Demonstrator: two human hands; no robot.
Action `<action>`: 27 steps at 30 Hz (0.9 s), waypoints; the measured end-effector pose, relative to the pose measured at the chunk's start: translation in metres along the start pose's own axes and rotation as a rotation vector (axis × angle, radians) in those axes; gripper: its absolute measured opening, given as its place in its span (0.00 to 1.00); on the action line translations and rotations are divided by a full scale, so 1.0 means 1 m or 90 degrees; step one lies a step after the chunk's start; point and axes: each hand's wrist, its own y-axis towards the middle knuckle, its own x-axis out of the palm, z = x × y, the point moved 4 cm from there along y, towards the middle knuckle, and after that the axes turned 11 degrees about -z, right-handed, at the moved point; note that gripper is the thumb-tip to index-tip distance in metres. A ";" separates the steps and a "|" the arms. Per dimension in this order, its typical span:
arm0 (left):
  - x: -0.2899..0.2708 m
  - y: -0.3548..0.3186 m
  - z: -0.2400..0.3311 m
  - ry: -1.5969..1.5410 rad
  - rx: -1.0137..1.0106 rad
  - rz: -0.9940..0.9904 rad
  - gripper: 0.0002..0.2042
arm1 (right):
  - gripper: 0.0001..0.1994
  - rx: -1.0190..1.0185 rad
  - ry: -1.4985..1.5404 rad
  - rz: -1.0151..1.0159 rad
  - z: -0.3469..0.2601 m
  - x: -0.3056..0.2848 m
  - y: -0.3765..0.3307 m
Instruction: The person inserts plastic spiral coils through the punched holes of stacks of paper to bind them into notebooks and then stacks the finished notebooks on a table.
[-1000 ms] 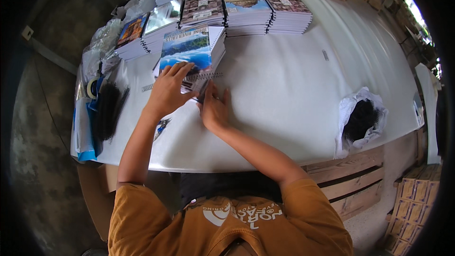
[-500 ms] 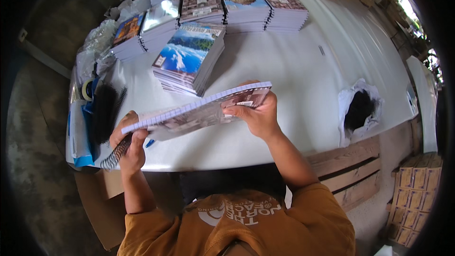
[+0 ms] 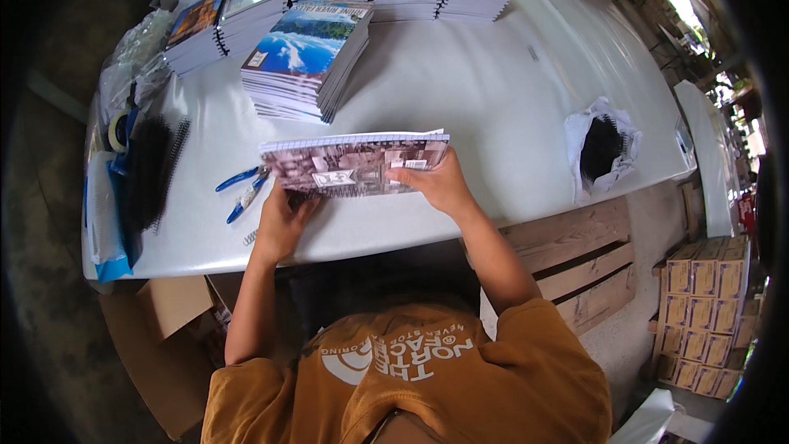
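1. Your notebook (image 3: 353, 163) is above the counter (image 3: 460, 90), toward the middle of the near edge, its brownish cover facing you and its white page edge uppermost.
2. Your right hand (image 3: 440, 185) grasps the notebook's right end, thumb laid across the cover.
3. Your left hand (image 3: 283, 220) is at the notebook's lower left corner, fingers partly hidden; you cannot tell whether it grips the notebook or the dark coil (image 3: 357, 191) along the lower side.
4. Blue-handled pliers (image 3: 245, 196) lie just left of the notebook, with a loose coil piece (image 3: 251, 238) nearer the near edge.
5. Beyond the notebook stands a blue-covered stack (image 3: 300, 45); behind it, more stacks (image 3: 403, 2) line the far edge.
6. Along the left edge, you have black coils (image 3: 152, 168) and a tape roll (image 3: 120, 132).
7. Toward the near right corner sits a white bag (image 3: 579, 138) with a black bundle (image 3: 600, 150) inside.
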 end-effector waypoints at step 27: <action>-0.011 0.010 0.011 -0.162 0.063 0.006 0.11 | 0.13 -0.101 -0.113 -0.067 -0.021 -0.009 -0.009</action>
